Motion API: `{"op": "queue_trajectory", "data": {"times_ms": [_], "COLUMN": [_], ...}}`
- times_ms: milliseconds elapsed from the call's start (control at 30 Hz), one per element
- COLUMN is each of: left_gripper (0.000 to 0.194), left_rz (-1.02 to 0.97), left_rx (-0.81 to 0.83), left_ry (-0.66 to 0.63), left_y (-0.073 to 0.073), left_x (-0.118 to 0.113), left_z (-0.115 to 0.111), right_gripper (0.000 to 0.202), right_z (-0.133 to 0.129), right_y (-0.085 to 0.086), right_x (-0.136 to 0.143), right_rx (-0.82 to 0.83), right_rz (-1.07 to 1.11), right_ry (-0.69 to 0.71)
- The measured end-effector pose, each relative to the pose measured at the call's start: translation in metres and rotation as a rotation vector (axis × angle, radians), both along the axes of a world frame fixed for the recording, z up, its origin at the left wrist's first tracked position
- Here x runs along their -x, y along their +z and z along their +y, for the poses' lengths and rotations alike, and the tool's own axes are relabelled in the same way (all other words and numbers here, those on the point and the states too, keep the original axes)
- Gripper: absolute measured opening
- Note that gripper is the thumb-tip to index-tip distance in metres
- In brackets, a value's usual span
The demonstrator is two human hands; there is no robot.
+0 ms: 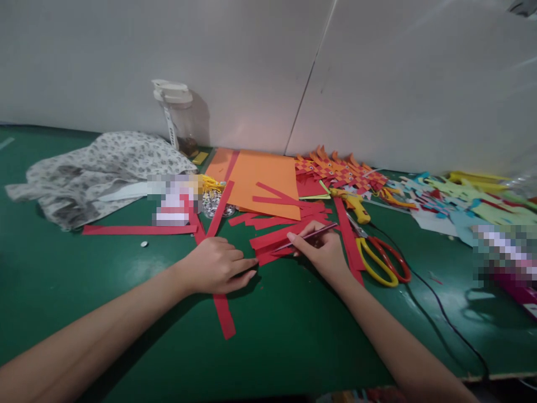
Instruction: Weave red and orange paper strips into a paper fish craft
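Note:
My right hand [322, 252] is closed round a slim dark pencil [314, 232], whose lower end rests over a piece of red paper [268, 246] on the green table. My left hand [222, 264] lies to the left of that paper. Its index fingertip touches the paper's left corner, and its thumb is stretched out below. A long red paper strip [224, 319] runs under my left hand and shows at its near side. Several more red strips [289, 215] lie just beyond the paper, partly over an orange sheet [264, 179].
Right of my right hand lie scissors [377, 263] with yellow and red handles and a corded yellow glue gun [354, 204]. Orange-red woven paper fish [335, 168] and paper scraps [453, 196] pile up behind. At left are a patterned cloth [104, 168] and a clear bottle [178, 117].

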State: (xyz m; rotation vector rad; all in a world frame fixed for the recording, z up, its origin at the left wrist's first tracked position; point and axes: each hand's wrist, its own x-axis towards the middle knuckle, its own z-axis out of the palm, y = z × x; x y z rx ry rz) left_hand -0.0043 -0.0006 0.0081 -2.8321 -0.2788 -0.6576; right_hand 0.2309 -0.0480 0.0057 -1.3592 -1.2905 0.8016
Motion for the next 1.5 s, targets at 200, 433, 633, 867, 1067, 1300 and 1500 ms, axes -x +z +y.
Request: {"op": "queue_trajectory", "data": {"times_ms": [200,433,633,867,1067,1300,1500], "left_gripper": [0.026,0.026,0.026,0.024,0.024,0.025,0.025], "left_rz": [0.079,0.086,0.091,0.075,0.073,0.07,0.039], "left_rx": [0.063,0.065,0.05,0.018,0.011,0.001,-0.009], "left_ry": [0.011,0.015,0.01,0.007,0.012,0.014,-0.023], "left_y": [-0.004,-0.003,-0.003,-0.004,-0.004,-0.004,-0.004], "left_x": [0.0,0.0,0.0,0.0,0.0,0.0,-0.001], "left_z": [0.001,0.001,0.001,0.001,0.001,0.0,0.0], "right_gripper": [0.033,0.034,0.039,0.037,0.035,0.033,0.032], "right_z": [0.001,0.0,-0.001,-0.003,-0.003,-0.005,-0.005], "right_y": [-0.002,-0.002,0.001,0.0,-0.003,-0.006,-0.006], "right_x": [0.009,0.013,0.012,0.016,0.014,0.014,0.014], "right_rx": [0.01,0.037,0.088,0.142,0.115,0.091,0.071], "right_rz": [0.096,0.066,0.157,0.178,0.174,0.105,0.068], "right_ry": [0.027,0.06,0.076,0.099,0.071,0.049,0.051]}}
